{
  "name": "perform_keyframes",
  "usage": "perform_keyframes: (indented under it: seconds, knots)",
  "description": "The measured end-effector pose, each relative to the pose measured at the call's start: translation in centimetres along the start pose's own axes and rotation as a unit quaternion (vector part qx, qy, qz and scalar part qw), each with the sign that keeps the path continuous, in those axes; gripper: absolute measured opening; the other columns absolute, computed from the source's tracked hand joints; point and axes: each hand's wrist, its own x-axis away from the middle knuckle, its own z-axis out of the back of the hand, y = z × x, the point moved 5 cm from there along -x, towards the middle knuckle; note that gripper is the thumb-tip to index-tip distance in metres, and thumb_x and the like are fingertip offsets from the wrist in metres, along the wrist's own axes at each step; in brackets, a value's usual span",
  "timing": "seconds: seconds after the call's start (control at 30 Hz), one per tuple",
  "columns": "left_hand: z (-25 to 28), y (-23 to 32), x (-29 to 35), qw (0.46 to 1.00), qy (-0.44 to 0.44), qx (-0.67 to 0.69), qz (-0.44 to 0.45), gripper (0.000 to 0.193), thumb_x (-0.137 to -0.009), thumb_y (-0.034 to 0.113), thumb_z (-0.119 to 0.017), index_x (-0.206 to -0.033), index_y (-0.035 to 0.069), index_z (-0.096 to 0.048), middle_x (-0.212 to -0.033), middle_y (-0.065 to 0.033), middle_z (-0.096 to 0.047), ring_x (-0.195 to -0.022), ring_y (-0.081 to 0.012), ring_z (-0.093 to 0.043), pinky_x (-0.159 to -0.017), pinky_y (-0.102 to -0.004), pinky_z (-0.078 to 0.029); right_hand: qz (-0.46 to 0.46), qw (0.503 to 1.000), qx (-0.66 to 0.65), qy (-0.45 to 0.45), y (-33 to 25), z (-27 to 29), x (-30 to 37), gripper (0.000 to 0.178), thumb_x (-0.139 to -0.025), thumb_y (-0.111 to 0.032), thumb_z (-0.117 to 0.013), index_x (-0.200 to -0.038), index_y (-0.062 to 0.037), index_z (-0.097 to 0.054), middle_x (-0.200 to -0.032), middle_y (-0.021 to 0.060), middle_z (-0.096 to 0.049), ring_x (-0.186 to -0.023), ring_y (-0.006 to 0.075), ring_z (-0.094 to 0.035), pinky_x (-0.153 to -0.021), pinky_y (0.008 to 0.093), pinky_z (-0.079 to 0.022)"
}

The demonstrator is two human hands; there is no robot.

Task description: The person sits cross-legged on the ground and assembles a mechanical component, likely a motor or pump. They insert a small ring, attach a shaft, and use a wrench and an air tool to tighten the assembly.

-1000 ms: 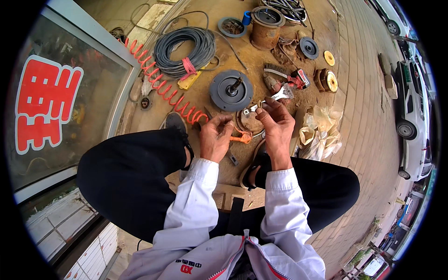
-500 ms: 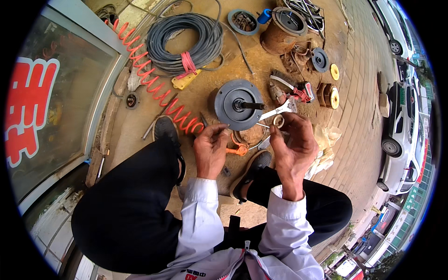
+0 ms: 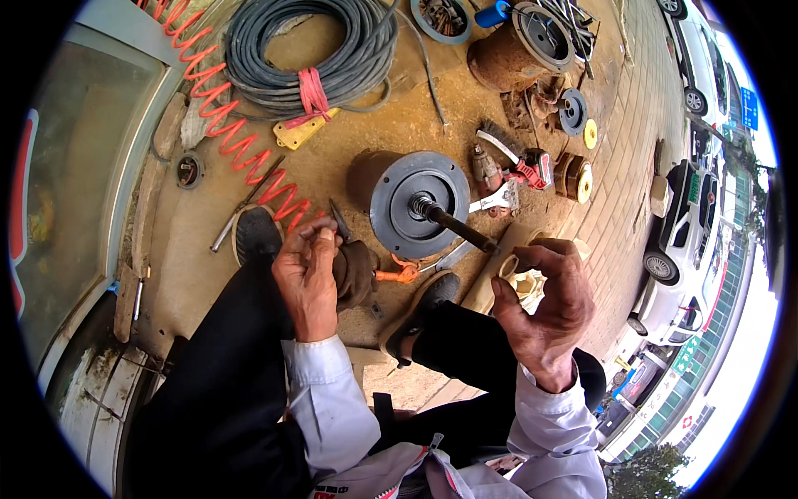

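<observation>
I sit low over a grey electric motor (image 3: 416, 208) that lies on the ground with its steel shaft (image 3: 455, 226) pointing toward me. My left hand (image 3: 307, 279) is curled around a dark brown rounded part (image 3: 356, 270), fingertips pinched together at its top. Off to the right of the shaft, my right hand (image 3: 544, 308) pinches a small pale ring (image 3: 509, 268) between thumb and forefinger. Orange-handled pliers (image 3: 399, 273) lie between the hands, near my shoe (image 3: 420, 312). A silver wrench (image 3: 497, 200) rests just right of the motor.
A coil of grey cable (image 3: 312, 41) tied with red and a red spiral hose (image 3: 241, 141) lie at the back left. A rusty drum (image 3: 507, 58), discs and a red tool (image 3: 532, 166) sit at the back right. A glass door (image 3: 75, 191) is left; parked cars (image 3: 686, 216) are right.
My hands have drawn apart: the right hand moved right and toward me with the ring, away from the left. The view has shifted closer to the motor.
</observation>
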Motion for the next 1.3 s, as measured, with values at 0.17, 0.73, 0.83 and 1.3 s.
perform_keyframes:
  seconds: [0.17,0.73,0.83,1.3]
  knots:
    - [0.0,-0.3,0.0,1.000,-0.001,-0.014,0.002,0.015,-0.098,0.012,-0.062,-0.108,0.002,-0.068,-0.098,-0.0034,-0.070,-0.084,-0.0083,-0.063,-0.076,-0.0227,-0.050,-0.017,1.000,-0.014,-0.007,0.4,-0.7,-0.6,0.036,-0.065,0.003,-0.079,-0.099,-0.0013,-0.066,-0.092,0.0118,-0.063,-0.079,0.0222,-0.064,-0.069,0.0317,-0.051]
    - [0.0,-0.8,0.0,0.999,0.000,-0.037,0.023,0.013,-0.096,0.008,-0.062,-0.104,0.001,-0.068,-0.090,-0.0003,-0.066,-0.080,-0.0043,-0.056,-0.072,-0.0196,-0.043,-0.038,0.998,-0.003,-0.052,2.0,-3.1,-1.1,0.034,-0.070,0.005,-0.078,-0.101,0.0019,-0.066,-0.097,0.0128,-0.065,-0.083,0.0227,-0.067,-0.074,0.0310,-0.053]
    - [0.3,-1.2,-0.1,0.999,-0.009,-0.045,0.028,0.014,-0.098,0.011,-0.062,-0.106,0.002,-0.068,-0.099,-0.0050,-0.070,-0.087,-0.0075,-0.061,-0.079,-0.0225,-0.049,-0.042,0.997,-0.017,-0.055,2.3,-3.7,-1.2,0.033,-0.071,0.005,-0.077,-0.101,0.0028,-0.065,-0.096,0.0127,-0.065,-0.083,0.0224,-0.068,-0.074,0.0310,-0.054]
    - [0.2,-1.2,-0.2,0.998,-0.001,-0.057,0.031,0.014,-0.097,0.012,-0.063,-0.106,0.001,-0.069,-0.098,-0.0040,-0.070,-0.086,-0.0081,-0.061,-0.079,-0.0234,-0.050,-0.088,0.993,-0.042,-0.061,4.7,-6.2,-1.1,0.032,-0.072,0.002,-0.078,-0.102,0.0003,-0.067,-0.091,0.0117,-0.064,-0.077,0.0231,-0.067,-0.070,0.0320,-0.053]
